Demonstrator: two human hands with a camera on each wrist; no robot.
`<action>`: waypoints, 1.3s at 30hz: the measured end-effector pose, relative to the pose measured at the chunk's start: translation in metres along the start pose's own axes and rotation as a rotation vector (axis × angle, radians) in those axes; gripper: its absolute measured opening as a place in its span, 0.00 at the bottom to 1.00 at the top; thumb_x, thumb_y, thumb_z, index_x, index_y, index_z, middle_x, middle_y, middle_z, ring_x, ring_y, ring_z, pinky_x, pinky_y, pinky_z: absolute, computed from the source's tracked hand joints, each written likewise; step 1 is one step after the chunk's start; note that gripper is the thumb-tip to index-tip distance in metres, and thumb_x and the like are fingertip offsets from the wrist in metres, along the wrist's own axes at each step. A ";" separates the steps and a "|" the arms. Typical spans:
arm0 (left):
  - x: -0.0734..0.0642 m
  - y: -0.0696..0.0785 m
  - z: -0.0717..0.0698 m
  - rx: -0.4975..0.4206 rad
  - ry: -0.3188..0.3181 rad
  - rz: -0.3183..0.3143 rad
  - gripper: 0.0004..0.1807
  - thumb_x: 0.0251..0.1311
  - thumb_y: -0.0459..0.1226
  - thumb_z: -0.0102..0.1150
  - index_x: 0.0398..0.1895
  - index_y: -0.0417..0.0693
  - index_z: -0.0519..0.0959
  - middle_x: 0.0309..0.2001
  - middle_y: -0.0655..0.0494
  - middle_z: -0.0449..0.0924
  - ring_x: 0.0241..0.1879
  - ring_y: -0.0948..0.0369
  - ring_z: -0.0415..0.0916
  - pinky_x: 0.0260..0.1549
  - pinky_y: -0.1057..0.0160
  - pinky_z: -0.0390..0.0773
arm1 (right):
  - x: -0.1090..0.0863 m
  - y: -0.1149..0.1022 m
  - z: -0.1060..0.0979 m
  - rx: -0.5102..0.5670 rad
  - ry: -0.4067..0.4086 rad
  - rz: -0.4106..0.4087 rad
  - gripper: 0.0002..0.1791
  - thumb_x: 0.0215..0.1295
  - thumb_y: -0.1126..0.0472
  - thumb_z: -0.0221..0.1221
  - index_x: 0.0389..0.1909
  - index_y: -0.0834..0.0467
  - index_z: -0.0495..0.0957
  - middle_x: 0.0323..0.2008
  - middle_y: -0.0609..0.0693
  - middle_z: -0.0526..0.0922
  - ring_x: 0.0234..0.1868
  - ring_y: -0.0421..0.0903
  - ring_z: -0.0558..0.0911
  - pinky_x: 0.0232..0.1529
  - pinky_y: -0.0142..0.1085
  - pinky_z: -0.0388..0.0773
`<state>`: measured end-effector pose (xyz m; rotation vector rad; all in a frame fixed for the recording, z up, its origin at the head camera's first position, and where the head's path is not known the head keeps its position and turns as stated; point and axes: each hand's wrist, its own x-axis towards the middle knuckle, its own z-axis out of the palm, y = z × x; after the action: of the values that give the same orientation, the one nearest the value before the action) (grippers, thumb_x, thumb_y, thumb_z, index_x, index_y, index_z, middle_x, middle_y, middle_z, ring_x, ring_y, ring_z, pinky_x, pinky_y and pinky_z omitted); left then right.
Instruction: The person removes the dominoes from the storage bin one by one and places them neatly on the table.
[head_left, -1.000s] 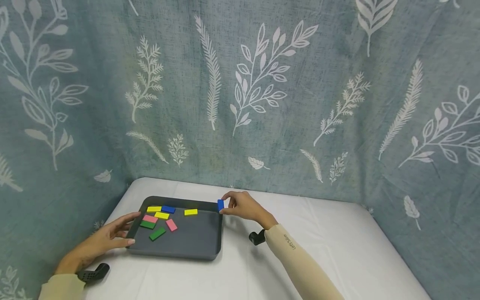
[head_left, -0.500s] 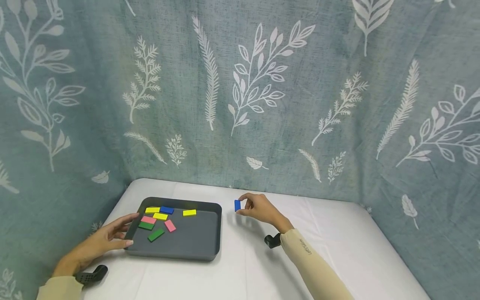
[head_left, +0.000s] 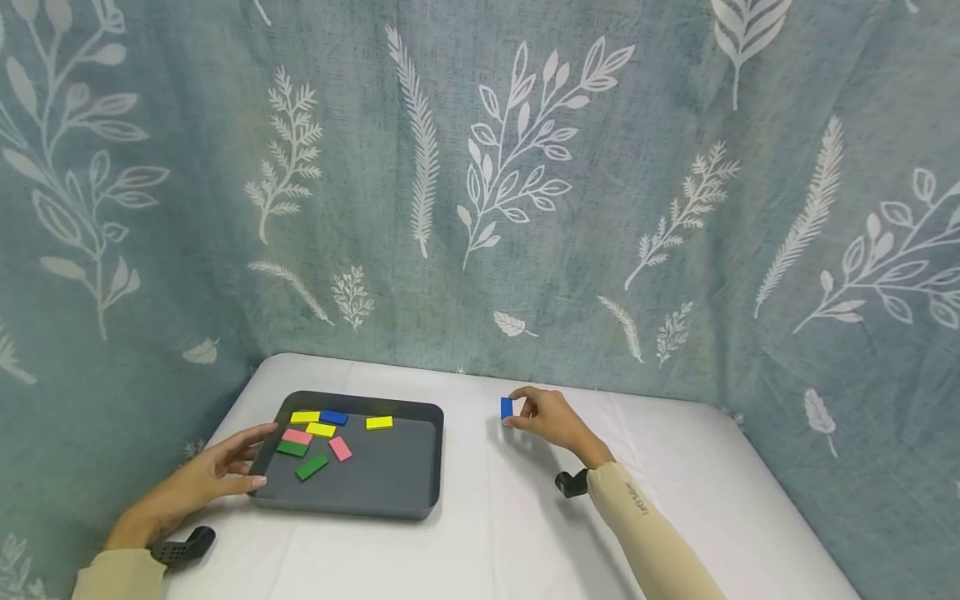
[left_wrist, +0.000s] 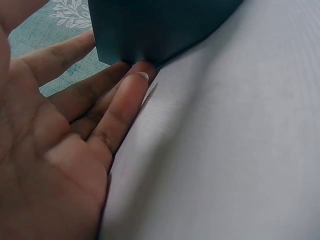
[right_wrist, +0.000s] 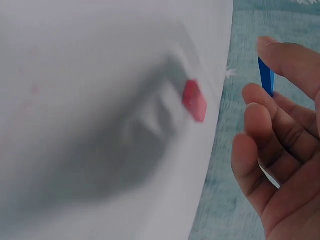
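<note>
Head view: the blue block [head_left: 506, 407] is now over the worktop [head_left: 720, 500], well to the right of the tray [head_left: 390, 467]; a second ago it is at the tray's far right corner. Its shift is mainly sideways, away from the tray. Reading: the block is out of the tray and you are mid-carry, with no release yet.

Your right grip [head_left: 555, 421] pinches the block, thumb at one end, index finger at the other. Right wrist view shows the remaining fingers loosely bent, off the block. The shadow on the worktop lies apart from the hand, so you are probably holding the block above the surface. Your right sleeve [head_left: 652, 533] reaches in from the near side.

Your left grip [head_left: 197, 483] is unchanged: fingers spread at the tray's left wall, thumb by its near left corner, likely steadying it. How firmly it presses, cannot tell.

Contents, same layout as before: three yellow blocks [head_left: 379, 423], a second blue block [head_left: 333, 417], two pink blocks [head_left: 341, 448], two green blocks [head_left: 312, 467], mostly in the left half.

Right wrist view also shows a blurred red shape [right_wrist: 194, 101] on the worktop; identity unclear.
</note>
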<state>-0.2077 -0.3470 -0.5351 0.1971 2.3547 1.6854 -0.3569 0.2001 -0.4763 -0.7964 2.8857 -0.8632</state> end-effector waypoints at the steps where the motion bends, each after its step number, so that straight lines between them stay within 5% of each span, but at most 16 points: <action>1: 0.000 0.000 0.000 -0.001 0.000 -0.005 0.46 0.67 0.42 0.68 0.83 0.53 0.52 0.75 0.39 0.60 0.64 0.44 0.64 0.55 0.44 0.71 | -0.001 0.003 -0.001 0.004 0.005 0.012 0.27 0.63 0.51 0.73 0.59 0.58 0.80 0.27 0.43 0.81 0.24 0.41 0.76 0.29 0.36 0.74; 18: 0.004 0.001 -0.001 -0.028 -0.011 -0.022 0.48 0.66 0.41 0.69 0.83 0.52 0.51 0.76 0.38 0.58 0.66 0.43 0.64 0.56 0.39 0.69 | -0.012 0.045 0.000 -0.018 0.026 0.118 0.25 0.64 0.56 0.72 0.59 0.62 0.80 0.24 0.42 0.81 0.25 0.40 0.76 0.31 0.36 0.73; 39: 0.000 0.004 -0.001 -0.015 -0.017 -0.018 0.46 0.68 0.41 0.66 0.83 0.53 0.51 0.77 0.39 0.56 0.67 0.41 0.61 0.56 0.41 0.68 | -0.007 0.061 0.013 -0.002 0.017 0.172 0.26 0.67 0.55 0.70 0.62 0.61 0.79 0.25 0.44 0.80 0.24 0.42 0.74 0.30 0.36 0.72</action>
<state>-0.2084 -0.3470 -0.5315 0.1861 2.3239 1.6858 -0.3772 0.2412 -0.5197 -0.5332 2.9155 -0.8524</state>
